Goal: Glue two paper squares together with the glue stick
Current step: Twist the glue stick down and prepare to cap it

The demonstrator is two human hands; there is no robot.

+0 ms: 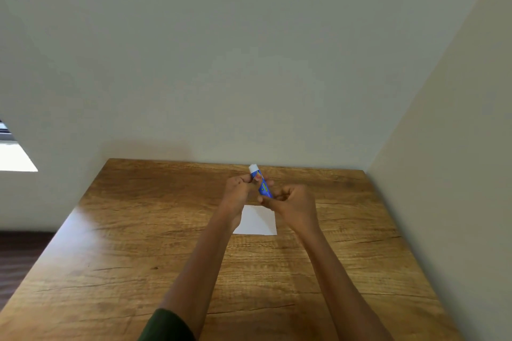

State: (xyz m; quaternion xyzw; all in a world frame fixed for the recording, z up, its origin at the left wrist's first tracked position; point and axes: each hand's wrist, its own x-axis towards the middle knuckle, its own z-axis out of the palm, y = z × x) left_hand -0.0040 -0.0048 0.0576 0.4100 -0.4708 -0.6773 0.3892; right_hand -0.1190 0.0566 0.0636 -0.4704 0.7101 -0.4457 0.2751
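Note:
A blue glue stick [262, 185] with a white end pointing up and away is held tilted above the wooden table [144, 243]. My left hand [237, 193] pinches its upper part near the white end. My right hand [294, 205] grips its lower end with curled fingers. Below and between my hands a white paper square [257, 221] lies flat on the table, partly hidden by my left wrist. I see only one white paper shape; whether a second square lies on or under it cannot be told.
The table stands in a corner, with a pale wall [249, 63] along its far edge and another wall [448, 174] along its right side. Dark floor [19, 255] shows at the left, beyond the table's left edge.

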